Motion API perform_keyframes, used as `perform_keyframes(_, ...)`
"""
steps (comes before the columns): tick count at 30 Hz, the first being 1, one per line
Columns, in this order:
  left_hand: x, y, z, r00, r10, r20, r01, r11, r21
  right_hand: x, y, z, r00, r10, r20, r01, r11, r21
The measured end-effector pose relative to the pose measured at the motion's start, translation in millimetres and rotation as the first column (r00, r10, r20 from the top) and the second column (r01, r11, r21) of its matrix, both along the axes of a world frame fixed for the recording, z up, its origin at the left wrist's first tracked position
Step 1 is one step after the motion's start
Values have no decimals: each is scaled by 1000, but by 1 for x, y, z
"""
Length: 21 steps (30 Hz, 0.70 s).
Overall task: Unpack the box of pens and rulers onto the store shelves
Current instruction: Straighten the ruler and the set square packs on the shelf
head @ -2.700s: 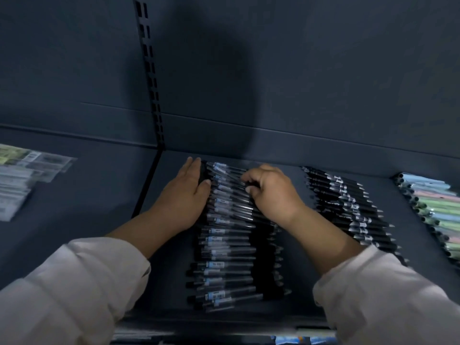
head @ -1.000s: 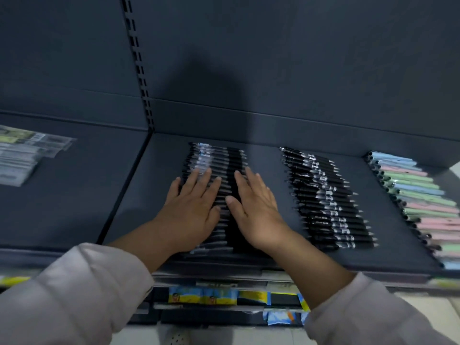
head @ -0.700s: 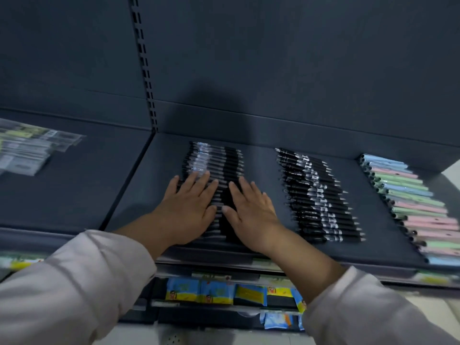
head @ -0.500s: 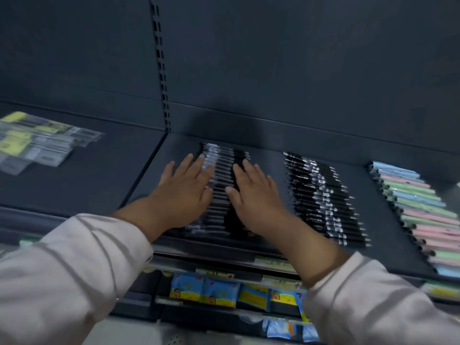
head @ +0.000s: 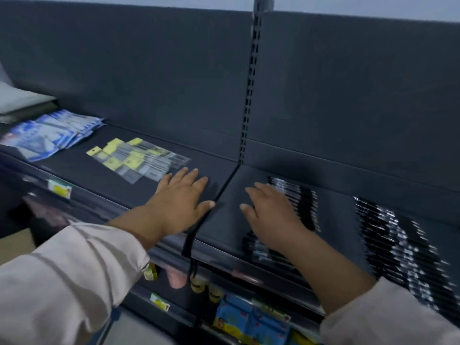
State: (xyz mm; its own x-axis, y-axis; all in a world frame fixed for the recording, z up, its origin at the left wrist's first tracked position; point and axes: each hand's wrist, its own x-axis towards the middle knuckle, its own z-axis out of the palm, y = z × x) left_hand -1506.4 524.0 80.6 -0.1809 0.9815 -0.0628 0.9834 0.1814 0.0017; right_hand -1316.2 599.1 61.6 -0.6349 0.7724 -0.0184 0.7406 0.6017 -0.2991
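leftward went my left hand (head: pixel 181 204) and right hand (head: pixel 271 216), fingers spread, empty; pens (head: pixel 305 202) lie crosswise just right of the right fingers.

blue packets (head: pixel 49 135): fanned, far left | yellow label (head: pixel 59 189): below them | blue-yellow packs (head: pixel 239 319): lowest, blurred, perhaps sachets

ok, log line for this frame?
left hand: open, over shelf | right hand: open, over black pens | nothing held
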Motion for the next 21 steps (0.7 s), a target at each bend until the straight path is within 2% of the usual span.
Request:
perform_keyframes(5, -64, -15, 7, 997, 67, 25, -68, 997, 48, -69, 2, 10, 998, 60, -13, -60, 998, 0)
perform_keyframes(12, -207, -9, -3, 991, 127, 33, -128, 992, 22, -198, 11, 1, 995, 60, -78, -68, 992, -107)
perform_keyframes(16, -282, 11, -13, 995, 97, 10, -97, 995, -23, -267, 26, -13, 995, -40, -93, 25, 988, -154)
perform_keyframes(21, -336, 40, -29, 997, -59, -56, 55, 996, -77, -303, 55, -21, 952, -260, -160, 220, 948, -232)
